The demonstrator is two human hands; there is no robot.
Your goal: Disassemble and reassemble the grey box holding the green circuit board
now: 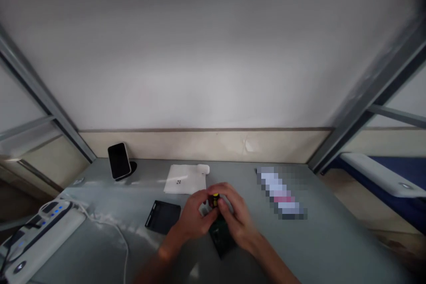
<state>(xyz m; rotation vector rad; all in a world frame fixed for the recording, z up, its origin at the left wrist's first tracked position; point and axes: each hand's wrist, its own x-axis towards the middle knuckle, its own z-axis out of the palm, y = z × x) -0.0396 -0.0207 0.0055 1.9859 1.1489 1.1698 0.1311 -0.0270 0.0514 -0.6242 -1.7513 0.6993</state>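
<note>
Both the left hand (195,218) and the right hand (238,219) pinch a small black-and-yellow object (214,201) near the closest right corner of the white sheet (184,179), handling that looks under way rather than finished, while a dark tray (164,217) lies on that sheet's near side.

Left hand (195,215) and right hand (238,218) pinch small dark-and-yellow object (214,200); dark green item (221,238) beneath; black tray (165,217) near left hand; white sheet (183,177) beyond.
</note>
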